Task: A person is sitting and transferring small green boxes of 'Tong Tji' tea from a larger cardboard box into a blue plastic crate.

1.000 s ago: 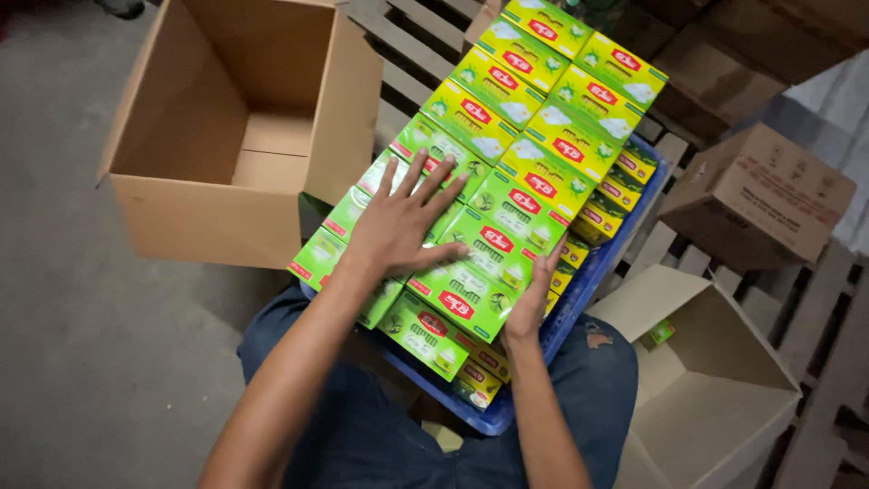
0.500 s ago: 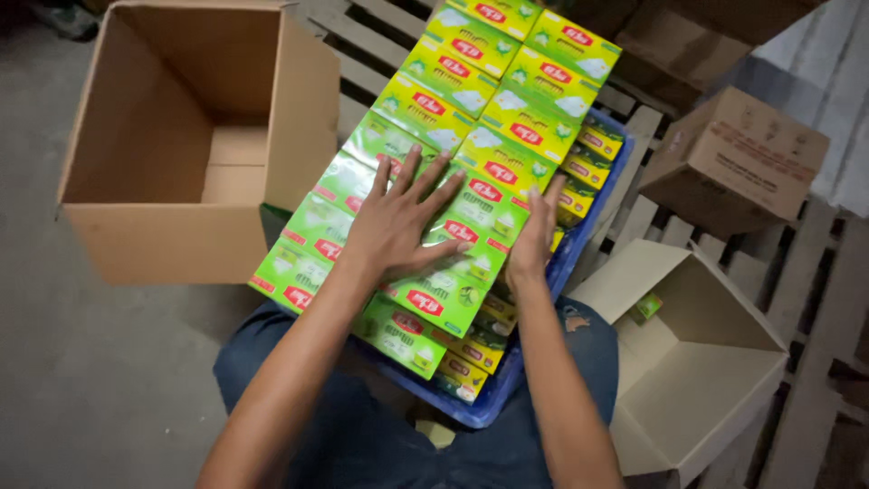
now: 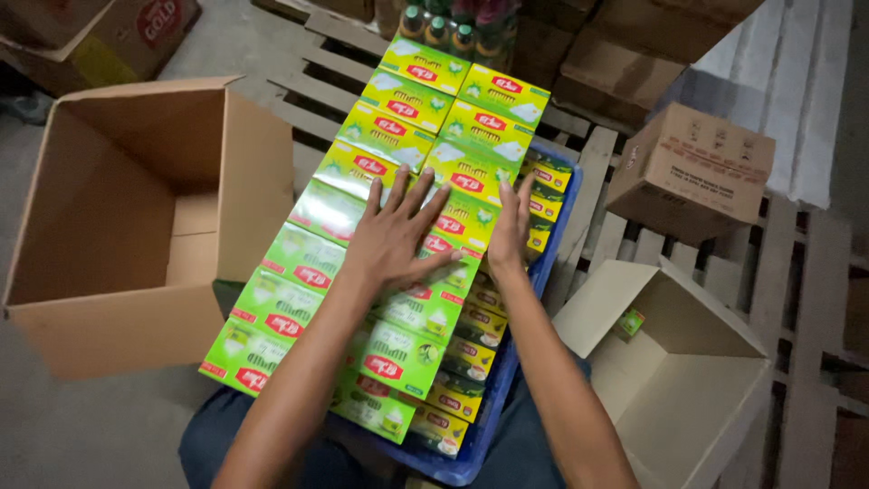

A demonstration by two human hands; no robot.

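The left hand (image 3: 394,240) lies flat, fingers spread wide, on top of a block of green packs (image 3: 362,272); its grip closes on nothing and only presses down. The right hand (image 3: 509,226) stands edge-on against the block's right side, fingers straight, touching the packs but not wrapped around any.

The packs lie in two long rows, wrapped together in clear film, and the block rests tilted across a blue crate (image 3: 489,426) on the person's lap. Under it, along the crate's right side, more packs (image 3: 471,358) of the same kind stand on edge with darker faces showing.

To the left an open carton (image 3: 136,226) stands on the floor with nothing visible inside, so as far as can be judged nothing has gone into it yet and the whole block is still to be dealt with. To the right a smaller open box (image 3: 670,362) holds one small green item. Behind it a closed box (image 3: 692,172) sits on a wooden pallet (image 3: 625,244), and bottles (image 3: 439,27) stand at the block's far end.
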